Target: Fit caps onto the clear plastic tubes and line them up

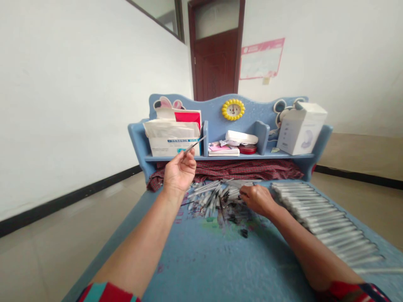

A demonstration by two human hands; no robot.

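My left hand (pixel 180 170) is raised above the table with its fingers pinched on a thin, dark pen refill (pixel 195 144), which slants up to the right. Below it on the blue table lies a loose pile of translucent pen parts (pixel 214 197), mixed with dark slim pieces. My right hand (pixel 256 199) reaches low into the right side of this pile, fingers closed and pointing left. Whatever its fingertips grip is hidden and blurred. Small black pen caps (pixel 244 233) sit in front of the pile. Beside my right forearm, many pens (pixel 327 222) lie side by side in a long row.
At the table's back stands a blue shelf (pixel 176 158) holding a white carton (pixel 173 138), papers, a red round tin (pixel 247 149) and a white box (pixel 302 128). A checked cloth (pixel 226 170) is bunched under it. A yellow clock (pixel 233 110) decorates the backboard.
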